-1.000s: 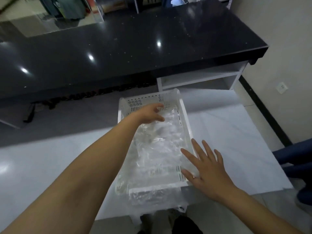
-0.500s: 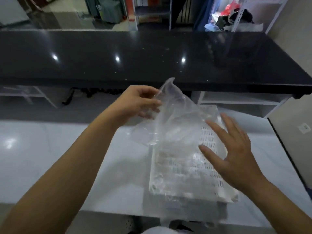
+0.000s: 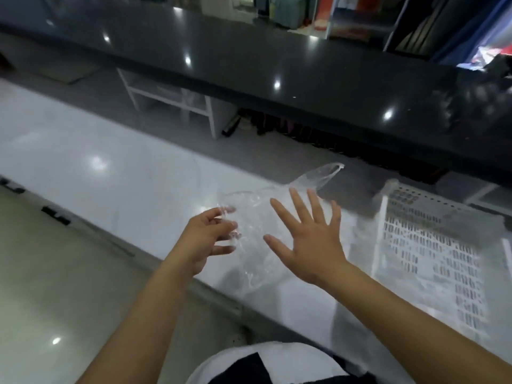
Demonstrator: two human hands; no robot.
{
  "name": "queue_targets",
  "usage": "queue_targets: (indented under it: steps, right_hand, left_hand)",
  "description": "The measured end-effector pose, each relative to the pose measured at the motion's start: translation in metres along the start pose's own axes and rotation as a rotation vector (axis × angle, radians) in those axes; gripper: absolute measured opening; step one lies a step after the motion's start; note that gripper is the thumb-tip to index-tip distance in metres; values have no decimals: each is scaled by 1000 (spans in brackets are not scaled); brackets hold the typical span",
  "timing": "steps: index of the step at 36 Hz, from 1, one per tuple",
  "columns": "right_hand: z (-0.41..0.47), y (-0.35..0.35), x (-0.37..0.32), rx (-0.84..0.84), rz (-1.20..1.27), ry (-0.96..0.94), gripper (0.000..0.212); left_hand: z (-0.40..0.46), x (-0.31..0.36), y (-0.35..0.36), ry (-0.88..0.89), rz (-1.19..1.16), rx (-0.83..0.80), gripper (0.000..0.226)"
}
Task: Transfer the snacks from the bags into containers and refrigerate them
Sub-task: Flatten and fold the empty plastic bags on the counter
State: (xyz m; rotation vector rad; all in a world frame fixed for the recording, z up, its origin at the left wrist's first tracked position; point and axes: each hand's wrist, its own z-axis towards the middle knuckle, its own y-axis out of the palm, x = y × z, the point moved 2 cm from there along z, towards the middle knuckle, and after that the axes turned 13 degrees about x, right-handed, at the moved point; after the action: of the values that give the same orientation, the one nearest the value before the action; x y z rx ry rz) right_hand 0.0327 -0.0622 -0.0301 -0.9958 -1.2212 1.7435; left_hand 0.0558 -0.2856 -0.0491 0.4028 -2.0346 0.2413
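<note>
The clear plastic bag (image 3: 257, 231) lies crumpled on the white table (image 3: 124, 184), between the two hands and to the left of the white perforated basket (image 3: 432, 245). The left hand (image 3: 205, 239) has its fingers curled on the bag's left edge, though blur hides whether they pinch it. The right hand (image 3: 310, 239) is spread flat with straight fingers over the bag's right part.

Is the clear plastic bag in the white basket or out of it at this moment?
Out. The clear plastic bag is between both hands over the white counter, left of the white basket; left hand pinches its edge.
</note>
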Motion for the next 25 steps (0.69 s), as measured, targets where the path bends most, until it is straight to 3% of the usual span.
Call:
queue_targets:
  steps: [7, 11, 17, 20, 23, 25]
  right_hand:
    - [7, 99, -30, -252, -58, -28, 75]
    - [-7, 132, -23, -323, -36, 33, 66]
    - [-18, 150, -27, -244, -46, 97, 62]
    - [-13, 148, -29, -204, -46, 114, 63]
    - [-1, 138, -37, -52, -42, 72, 62]
    - [13, 133, -41, 14, -43, 16, 59]
  left_hand:
    - [41, -38, -39, -100, 97, 118, 36]
    - [64, -46, -53, -52, 238, 208, 45]
    - [68, -53, -55, 245, 587, 344, 62]
    - [48, -50, -44, 560, 655, 496, 58]
    - [23, -51, -20, 843, 645, 433, 52]
    - [21, -58, -2, 857, 779, 330, 57]
